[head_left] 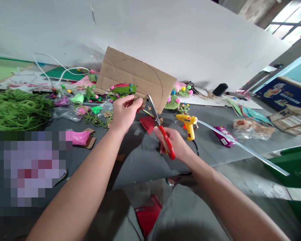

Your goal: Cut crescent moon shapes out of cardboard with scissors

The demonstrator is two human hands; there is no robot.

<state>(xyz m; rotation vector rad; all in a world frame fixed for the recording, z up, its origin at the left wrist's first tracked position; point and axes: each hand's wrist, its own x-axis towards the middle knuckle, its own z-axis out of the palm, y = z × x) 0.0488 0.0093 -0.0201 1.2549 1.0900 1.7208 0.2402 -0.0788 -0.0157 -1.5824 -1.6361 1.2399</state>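
Currently, the scissors (166, 136) are gripped by the right hand (176, 142), their long axis slanted, tips directed forward-left; the cardboard (137, 72) is pinched low by the left hand (124, 112).

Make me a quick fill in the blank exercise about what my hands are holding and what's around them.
1. Your right hand holds the red-handled ____.
2. Your left hand holds the ____, which has a curved line drawn on it.
3. The glue gun is coloured ____.
4. The heaped cord at the far left is coloured ____.

Missing words: scissors; cardboard; yellow; green.
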